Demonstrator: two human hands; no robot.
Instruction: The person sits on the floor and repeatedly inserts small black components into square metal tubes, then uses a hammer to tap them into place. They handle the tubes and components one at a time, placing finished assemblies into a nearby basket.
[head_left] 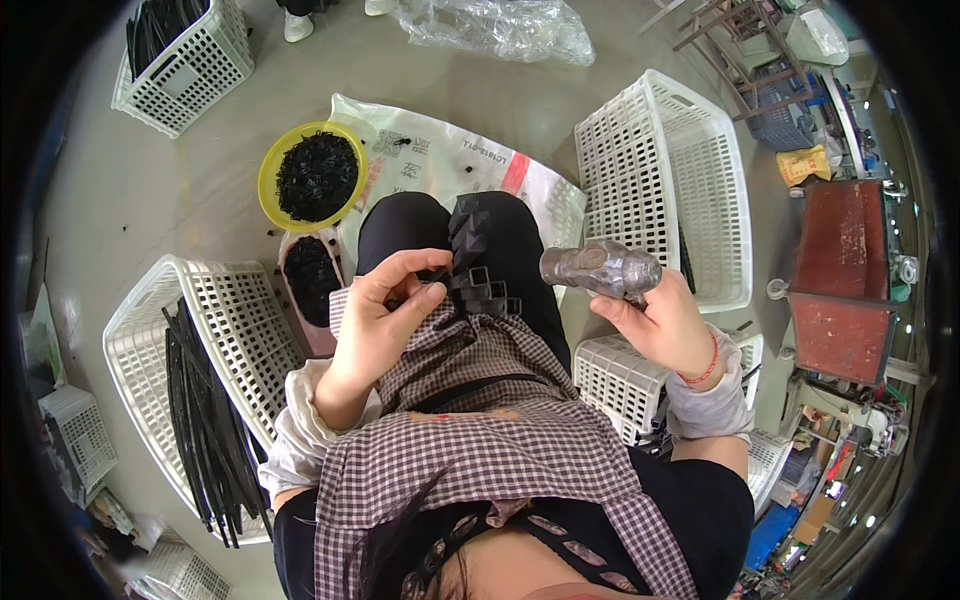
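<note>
A bundle of black square tubes (487, 290) lies lengthwise on my lap, its hollow square ends toward me. My left hand (385, 308) is beside the left of these ends, thumb and forefinger drawn together in a pinch. Something small and dark may be between the fingertips, but it blends with the tubes. In my right hand (665, 325) is a hammer (600, 268), raised to the right of the tubes with its metal head apart from them. The hand hides most of the handle.
Small black pieces fill a yellow basin (268, 185) and an elongated pinkish container (302, 330) on my left. White crates (235, 330) flank me; the left one holds long black strips (200, 425). A printed white sack (450, 150) lies ahead. Another crate (660, 170) stands right.
</note>
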